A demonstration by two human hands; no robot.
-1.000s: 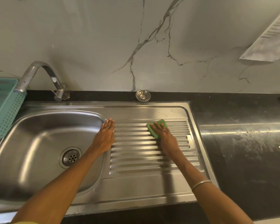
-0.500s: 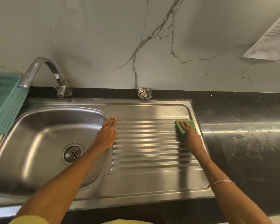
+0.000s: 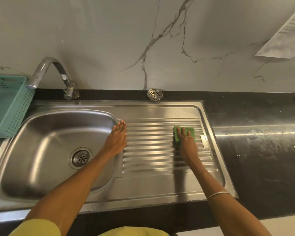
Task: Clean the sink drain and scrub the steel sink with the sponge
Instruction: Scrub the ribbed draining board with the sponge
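The steel sink point(image 3: 160, 188) has a bowl on the left and a ribbed drainboard on the right. In the bowl's floor sits the round drain point(image 3: 80, 158). My right hand point(image 3: 186, 144) presses a green sponge point(image 3: 191, 131) flat onto the far right part of the drainboard ribs, fingers straight over it. My left hand point(image 3: 117, 138) rests flat, fingers together, on the strip between bowl and drainboard. A loose steel drain strainer point(image 3: 154, 94) lies on the black ledge behind the drainboard.
A curved steel tap point(image 3: 48, 72) reaches over the bowl's back left corner. A teal perforated plastic basket point(image 3: 7, 106) stands left of the sink. Black wet countertop point(image 3: 259, 142) extends to the right. A printed paper sheet point(image 3: 284, 34) hangs on the marble wall.
My right hand slid the sponge right across the ribs, then back a little to the left. My left hand stayed planted beside the bowl.
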